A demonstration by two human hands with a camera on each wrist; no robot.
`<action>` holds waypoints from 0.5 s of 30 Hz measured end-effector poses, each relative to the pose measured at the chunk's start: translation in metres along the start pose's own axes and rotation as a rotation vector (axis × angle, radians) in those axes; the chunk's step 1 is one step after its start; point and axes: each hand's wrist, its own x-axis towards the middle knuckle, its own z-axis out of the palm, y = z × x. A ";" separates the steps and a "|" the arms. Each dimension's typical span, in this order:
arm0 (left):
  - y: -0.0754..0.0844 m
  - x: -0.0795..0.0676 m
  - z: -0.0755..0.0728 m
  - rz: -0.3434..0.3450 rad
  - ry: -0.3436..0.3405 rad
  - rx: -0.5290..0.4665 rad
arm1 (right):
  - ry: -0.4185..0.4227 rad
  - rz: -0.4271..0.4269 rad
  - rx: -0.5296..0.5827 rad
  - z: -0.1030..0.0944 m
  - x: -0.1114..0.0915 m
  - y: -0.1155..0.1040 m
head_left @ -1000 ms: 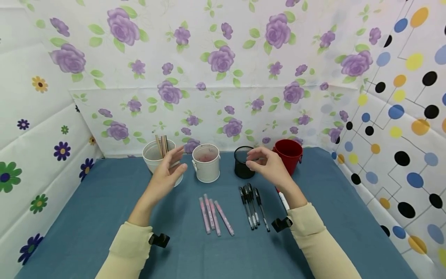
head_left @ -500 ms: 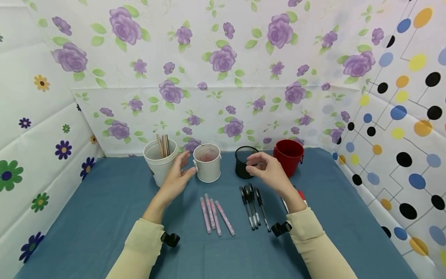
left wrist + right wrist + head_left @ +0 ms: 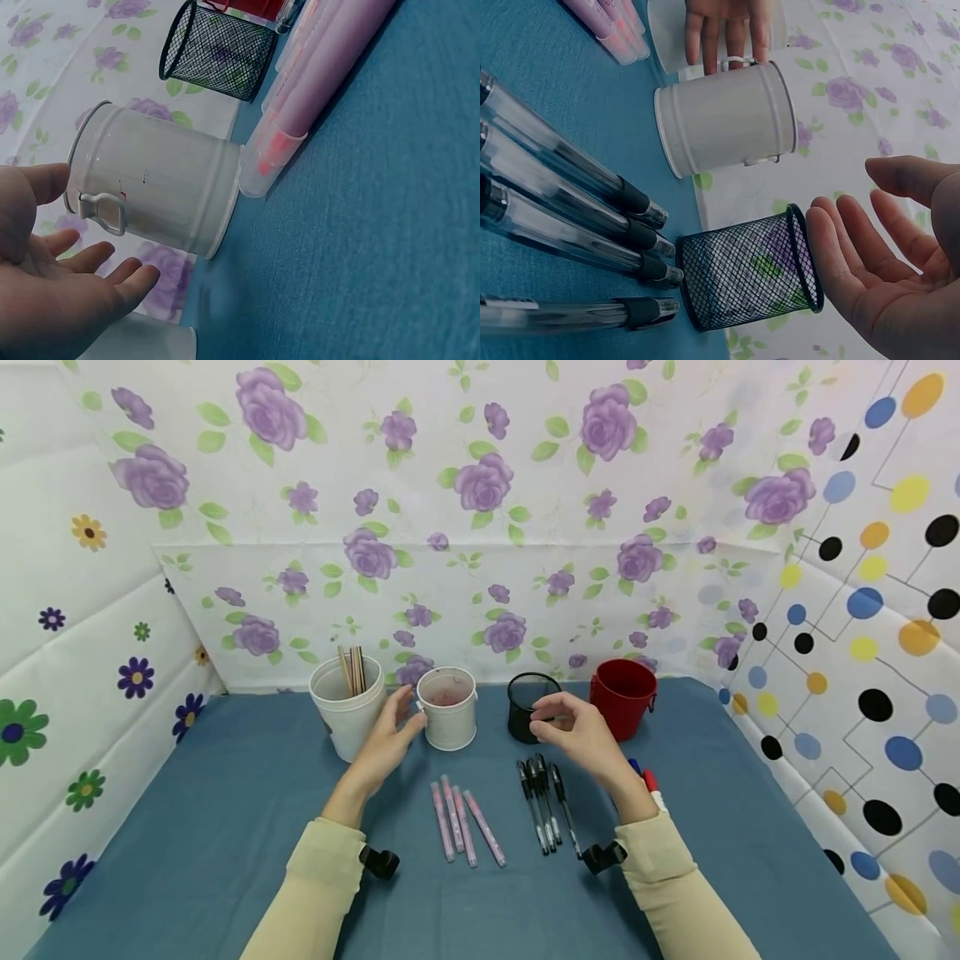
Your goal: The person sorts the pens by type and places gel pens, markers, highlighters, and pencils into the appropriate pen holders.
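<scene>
My left hand [image 3: 382, 743] hovers between a tall white cup [image 3: 347, 718] of thin sticks and a small white metal bucket [image 3: 448, 714]. In the left wrist view its fingers are spread and relaxed, with the thumb close to the bucket's rim; whether it touches cannot be told. My right hand [image 3: 581, 731] holds nothing and hangs beside a black mesh pen holder [image 3: 521, 714], fingers loosely bent near its rim in the right wrist view. Several pink pens [image 3: 465, 827] and several black-capped clear gel pens [image 3: 542, 806] lie in front of the containers.
A red bucket [image 3: 624, 693] stands right of the mesh holder. Markers with red [image 3: 650, 779] and blue [image 3: 635, 766] caps lie partly hidden beneath my right forearm. A flowered cloth wall [image 3: 480, 585] rises behind the blue tablecloth [image 3: 247, 777].
My left hand has moved right, from in front of the tall white cup to the white bucket's side. The right hand has barely shifted; more marker caps show beside its wrist.
</scene>
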 end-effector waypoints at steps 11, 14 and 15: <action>-0.006 0.006 -0.001 0.017 -0.034 -0.012 | 0.001 0.011 0.009 0.000 0.000 0.002; -0.009 0.007 -0.002 0.027 -0.048 -0.025 | -0.004 0.010 0.011 0.001 0.000 0.003; -0.010 0.007 -0.002 0.027 -0.051 -0.031 | -0.006 0.010 0.011 0.001 0.001 0.004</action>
